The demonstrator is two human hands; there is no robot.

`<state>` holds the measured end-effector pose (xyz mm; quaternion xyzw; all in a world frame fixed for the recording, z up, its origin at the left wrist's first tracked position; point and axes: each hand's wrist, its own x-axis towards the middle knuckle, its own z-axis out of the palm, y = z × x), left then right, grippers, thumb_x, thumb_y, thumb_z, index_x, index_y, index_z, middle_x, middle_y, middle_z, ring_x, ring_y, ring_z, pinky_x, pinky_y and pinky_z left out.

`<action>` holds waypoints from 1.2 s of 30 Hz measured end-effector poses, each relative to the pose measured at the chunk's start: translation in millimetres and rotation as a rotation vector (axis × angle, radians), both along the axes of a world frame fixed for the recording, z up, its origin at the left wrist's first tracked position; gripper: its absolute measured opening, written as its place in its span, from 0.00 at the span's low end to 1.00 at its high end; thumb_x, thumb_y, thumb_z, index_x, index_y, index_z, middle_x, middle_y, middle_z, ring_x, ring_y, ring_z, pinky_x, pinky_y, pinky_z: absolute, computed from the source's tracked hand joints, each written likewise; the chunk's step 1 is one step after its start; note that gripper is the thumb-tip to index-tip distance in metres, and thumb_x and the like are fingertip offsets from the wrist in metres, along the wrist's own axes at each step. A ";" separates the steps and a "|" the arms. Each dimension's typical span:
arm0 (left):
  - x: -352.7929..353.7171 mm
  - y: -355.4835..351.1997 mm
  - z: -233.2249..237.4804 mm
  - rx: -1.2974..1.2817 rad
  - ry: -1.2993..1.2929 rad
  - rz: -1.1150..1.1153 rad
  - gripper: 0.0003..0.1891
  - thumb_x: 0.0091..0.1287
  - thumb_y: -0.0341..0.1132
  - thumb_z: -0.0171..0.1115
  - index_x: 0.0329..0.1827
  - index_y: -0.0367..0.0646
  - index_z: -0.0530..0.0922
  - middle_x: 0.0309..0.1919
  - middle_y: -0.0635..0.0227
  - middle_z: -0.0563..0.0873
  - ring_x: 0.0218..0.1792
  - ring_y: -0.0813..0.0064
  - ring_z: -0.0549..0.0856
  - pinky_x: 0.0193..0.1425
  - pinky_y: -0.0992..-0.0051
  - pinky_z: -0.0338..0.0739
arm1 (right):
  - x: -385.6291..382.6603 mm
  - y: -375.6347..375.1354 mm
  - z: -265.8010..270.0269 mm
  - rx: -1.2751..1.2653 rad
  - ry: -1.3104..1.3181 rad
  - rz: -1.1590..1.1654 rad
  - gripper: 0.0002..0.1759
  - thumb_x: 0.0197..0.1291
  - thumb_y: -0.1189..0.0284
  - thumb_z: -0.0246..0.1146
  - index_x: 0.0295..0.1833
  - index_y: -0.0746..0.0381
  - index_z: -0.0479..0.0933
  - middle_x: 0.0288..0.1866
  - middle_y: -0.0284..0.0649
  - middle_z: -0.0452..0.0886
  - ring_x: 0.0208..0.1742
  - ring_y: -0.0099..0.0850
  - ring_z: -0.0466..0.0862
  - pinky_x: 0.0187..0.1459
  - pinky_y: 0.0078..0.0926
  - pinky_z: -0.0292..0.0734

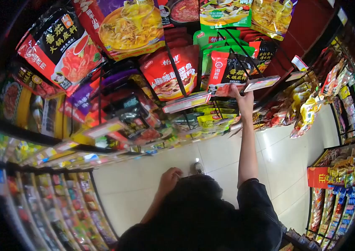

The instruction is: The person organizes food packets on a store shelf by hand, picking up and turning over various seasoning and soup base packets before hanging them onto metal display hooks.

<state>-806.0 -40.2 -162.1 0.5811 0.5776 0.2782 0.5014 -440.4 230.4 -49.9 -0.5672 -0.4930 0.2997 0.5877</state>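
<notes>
My right hand [244, 99] reaches up to the shelf and grips the lower edge of a black and red hotpot base packet [227, 72], thumb on its front. Behind that packet stand several green packets [209, 44]. A price label strip [262, 83] sits just right of my fingers. Down near my body, my left hand [170, 177] has its fingers curled, and whatever they may hold is hidden. To the left of the gripped packet stands a red fish seasoning packet [171, 73] behind a thin black bar.
Larger packets, one a black and red tomato hotpot base [62, 48], fill the upper left. Hanging snack bags [307, 111] jut out at the right. A lower shelf of goods [56, 205] runs along the left. Pale floor tiles [223, 161] lie below.
</notes>
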 end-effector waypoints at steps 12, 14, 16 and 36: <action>3.1 4.6 16.1 0.031 -0.011 -0.056 0.11 0.68 0.24 0.53 0.45 0.39 0.84 0.39 0.57 0.89 0.44 0.61 0.89 0.52 0.65 0.83 | 22.3 -78.7 -6.5 0.009 0.258 -0.076 0.44 0.73 0.65 0.67 0.84 0.69 0.52 0.57 0.40 0.80 0.57 0.29 0.80 0.63 0.27 0.73; 1.4 6.9 23.2 0.053 -0.011 -0.053 0.11 0.67 0.26 0.52 0.46 0.39 0.83 0.40 0.57 0.89 0.45 0.60 0.89 0.53 0.64 0.82 | 13.5 -106.2 6.4 0.063 0.418 -0.114 0.29 0.73 0.76 0.61 0.77 0.65 0.64 0.58 0.36 0.80 0.56 0.24 0.78 0.63 0.26 0.72; 2.0 12.0 29.8 0.060 -0.018 -0.061 0.11 0.67 0.25 0.52 0.45 0.39 0.83 0.41 0.56 0.88 0.45 0.59 0.89 0.53 0.64 0.82 | 42.2 -122.2 -14.1 0.111 0.496 -0.006 0.30 0.74 0.75 0.59 0.78 0.65 0.63 0.62 0.37 0.79 0.60 0.26 0.78 0.66 0.29 0.71; -96.7 28.4 394.2 1.590 0.626 0.309 0.18 0.58 0.28 0.63 0.51 0.44 0.91 0.54 0.61 0.88 0.56 0.56 0.86 0.60 0.57 0.82 | -166.9 -149.8 246.3 0.420 -0.378 0.706 0.36 0.70 0.75 0.58 0.82 0.64 0.60 0.77 0.42 0.69 0.74 0.29 0.71 0.71 0.27 0.65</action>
